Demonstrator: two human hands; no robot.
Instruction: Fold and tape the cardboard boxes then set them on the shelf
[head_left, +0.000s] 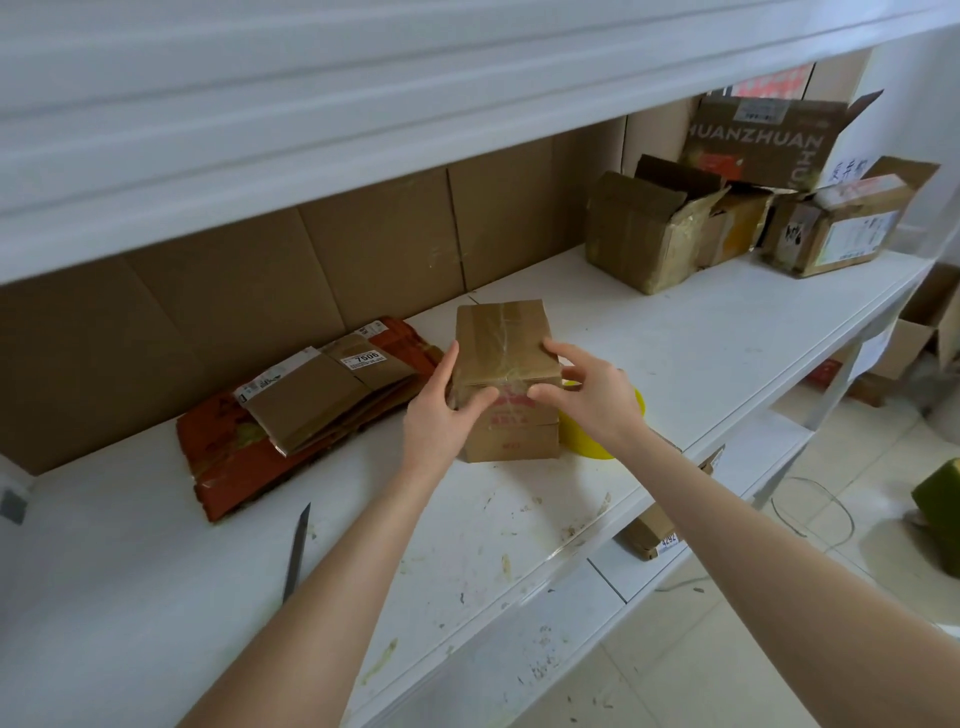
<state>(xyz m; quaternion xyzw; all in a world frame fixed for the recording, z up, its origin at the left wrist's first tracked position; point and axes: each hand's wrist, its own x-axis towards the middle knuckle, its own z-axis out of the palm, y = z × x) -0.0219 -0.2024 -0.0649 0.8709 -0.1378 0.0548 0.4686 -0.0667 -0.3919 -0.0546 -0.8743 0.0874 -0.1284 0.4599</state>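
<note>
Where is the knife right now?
Head view, lower left: the knife lies on the shelf, left of the left forearm, in front of the flattened cardboard stack.
</note>
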